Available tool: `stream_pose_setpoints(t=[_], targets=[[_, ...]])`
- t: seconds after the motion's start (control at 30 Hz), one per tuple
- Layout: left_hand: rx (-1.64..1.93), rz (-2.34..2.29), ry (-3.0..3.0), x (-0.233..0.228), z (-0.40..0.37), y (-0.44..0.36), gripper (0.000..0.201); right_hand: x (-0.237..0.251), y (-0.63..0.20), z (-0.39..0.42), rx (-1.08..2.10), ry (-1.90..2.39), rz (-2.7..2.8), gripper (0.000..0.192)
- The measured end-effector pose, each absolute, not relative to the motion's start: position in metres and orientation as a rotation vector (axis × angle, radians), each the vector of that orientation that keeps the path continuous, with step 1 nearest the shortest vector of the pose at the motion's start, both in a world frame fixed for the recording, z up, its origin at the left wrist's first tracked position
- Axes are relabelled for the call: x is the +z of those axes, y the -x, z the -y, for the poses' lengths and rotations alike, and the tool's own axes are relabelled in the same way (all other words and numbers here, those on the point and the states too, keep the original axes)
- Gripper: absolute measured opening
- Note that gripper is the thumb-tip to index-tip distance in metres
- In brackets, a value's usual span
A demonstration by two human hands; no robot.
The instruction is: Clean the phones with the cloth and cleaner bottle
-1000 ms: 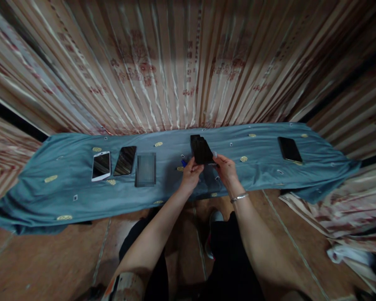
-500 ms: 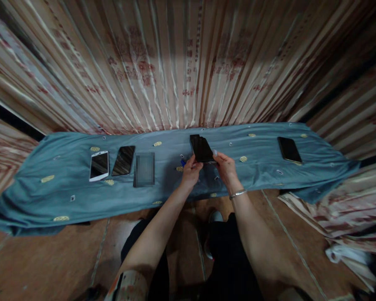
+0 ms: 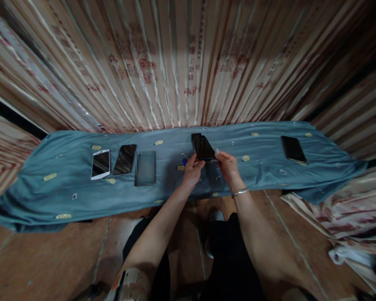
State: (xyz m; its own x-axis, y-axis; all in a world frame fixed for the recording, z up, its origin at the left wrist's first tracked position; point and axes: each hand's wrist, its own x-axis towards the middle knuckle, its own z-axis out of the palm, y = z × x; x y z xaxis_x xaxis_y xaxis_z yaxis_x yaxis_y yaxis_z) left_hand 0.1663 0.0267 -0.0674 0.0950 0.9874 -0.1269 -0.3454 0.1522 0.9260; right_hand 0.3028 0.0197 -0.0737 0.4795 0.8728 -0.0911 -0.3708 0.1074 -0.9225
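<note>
My left hand [image 3: 191, 170] and my right hand [image 3: 228, 165] both grip the near end of a black phone [image 3: 203, 147], held just above a blue cloth [image 3: 69, 179] spread on the floor. The phone's dark screen faces up and its far end points away from me. A silver bracelet [image 3: 239, 192] circles my right wrist. A small blue item [image 3: 184, 161] lies on the cloth just left of my left hand.
On the cloth's left part lie a white phone [image 3: 100, 164], a black phone [image 3: 124, 159] and a blurred rectangle [image 3: 145, 168]. Another black phone [image 3: 293, 149] lies at the far right. A striped curtain [image 3: 181, 62] hangs behind. Crumpled fabric [image 3: 341, 217] lies on the floor at right.
The held phone has tilted slightly flatter and my hands have shifted a little farther from me. The view has drifted slightly; the things on the cloth stay put.
</note>
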Motion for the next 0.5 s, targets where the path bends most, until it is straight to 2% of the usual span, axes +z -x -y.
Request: stream_pose_setpoints(t=[0.2, 0.5], targets=[[1.220, -0.912, -0.661, -0.051, -0.020, -0.154, 0.028, -0.063, -0.291, -0.021, 1.054, 1.062, 0.558, 0.016], [1.282, -0.978, -0.509, -0.046, -0.022, -0.093, 0.010, -0.046, -0.244, -0.018, 1.255, 0.962, 0.552, 0.028]])
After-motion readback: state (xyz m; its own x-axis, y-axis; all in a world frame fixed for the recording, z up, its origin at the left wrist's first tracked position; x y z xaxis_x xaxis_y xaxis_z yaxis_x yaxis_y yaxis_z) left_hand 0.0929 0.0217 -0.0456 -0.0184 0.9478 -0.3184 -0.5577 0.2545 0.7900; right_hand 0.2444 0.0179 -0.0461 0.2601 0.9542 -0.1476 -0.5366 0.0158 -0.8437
